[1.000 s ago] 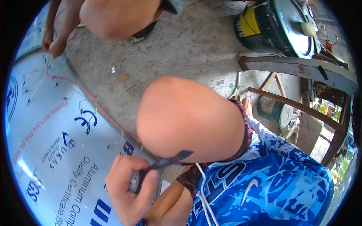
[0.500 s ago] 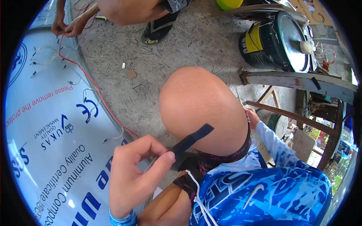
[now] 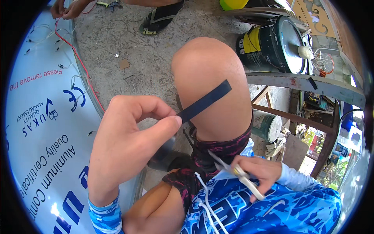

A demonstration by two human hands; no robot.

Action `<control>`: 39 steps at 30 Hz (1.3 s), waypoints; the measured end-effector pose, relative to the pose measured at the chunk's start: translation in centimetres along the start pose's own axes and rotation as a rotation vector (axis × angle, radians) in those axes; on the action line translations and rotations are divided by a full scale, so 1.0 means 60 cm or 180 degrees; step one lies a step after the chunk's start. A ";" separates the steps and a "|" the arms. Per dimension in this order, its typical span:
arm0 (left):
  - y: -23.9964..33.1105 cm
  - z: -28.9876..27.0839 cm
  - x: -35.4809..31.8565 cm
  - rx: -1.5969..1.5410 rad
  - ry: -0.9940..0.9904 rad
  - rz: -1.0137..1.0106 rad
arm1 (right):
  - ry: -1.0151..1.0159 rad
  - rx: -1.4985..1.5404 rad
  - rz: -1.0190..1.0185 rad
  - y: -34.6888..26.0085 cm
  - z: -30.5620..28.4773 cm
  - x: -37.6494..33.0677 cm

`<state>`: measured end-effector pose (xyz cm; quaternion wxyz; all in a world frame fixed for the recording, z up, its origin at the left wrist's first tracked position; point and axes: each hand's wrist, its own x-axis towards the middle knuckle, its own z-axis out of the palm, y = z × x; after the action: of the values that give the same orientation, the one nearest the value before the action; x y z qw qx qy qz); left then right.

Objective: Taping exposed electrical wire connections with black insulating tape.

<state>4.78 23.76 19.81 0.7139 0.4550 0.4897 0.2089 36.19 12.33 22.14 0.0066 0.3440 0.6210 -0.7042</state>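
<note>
My left hand (image 3: pixel 124 144) pinches one end of a strip of black tape (image 3: pixel 208 98) between thumb and forefinger. The strip's free end points up and right, over my bare knee (image 3: pixel 206 58). My right hand (image 3: pixel 259 171) is wrapped around what look like scissors (image 3: pixel 245 181) with whitish handles, slightly blurred, held low in front of my blue shirt. Their pointed metal blades aim up and left, apart from the tape. To the left lies a large pale-blue sheet (image 3: pixel 43 128) with dark blue print. A red wire (image 3: pixel 83 64) runs along its edge.
At the upper left another person's hands (image 3: pixel 64 9) hold the red wire. Short wires with black ends (image 3: pixel 62 66) lie on the sheet. A sandalled foot (image 3: pixel 161 17), a dark lidded bucket (image 3: pixel 269 45), a wooden frame (image 3: pixel 300 117) and a smaller green container (image 3: pixel 269 128) stand around me.
My right hand has come from beside my thigh to my lap, bringing the scissors into view. The tape strip has tilted further upward, and the whole view has shifted.
</note>
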 end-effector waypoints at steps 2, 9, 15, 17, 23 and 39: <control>0.004 -0.001 0.000 0.0054 0.0013 0.0020 | -0.0082 0.0157 0.0202 0.005 0.013 0.035; 0.002 -0.001 -0.004 0.0212 0.0057 0.0082 | 0.0411 0.0422 0.0513 0.009 0.021 0.074; 0.006 -0.002 -0.002 0.0233 0.0050 0.0014 | 0.0568 -0.0047 -0.0007 0.006 0.004 0.095; 0.005 -0.003 0.000 0.0243 0.0037 0.0019 | 0.0557 0.0027 0.0113 0.003 0.002 0.095; 0.006 -0.005 0.001 0.0340 0.0012 -0.0057 | 0.0581 -0.0199 0.0121 0.000 -0.001 0.096; 0.030 -0.034 -0.012 -0.0076 -0.0013 0.0084 | 0.0246 -0.0076 -0.0348 -0.007 -0.020 0.094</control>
<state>2.92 25.03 21.47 0.7175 0.4532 0.4796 0.2232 32.26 15.82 19.70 -0.0517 0.3365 0.6470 -0.6822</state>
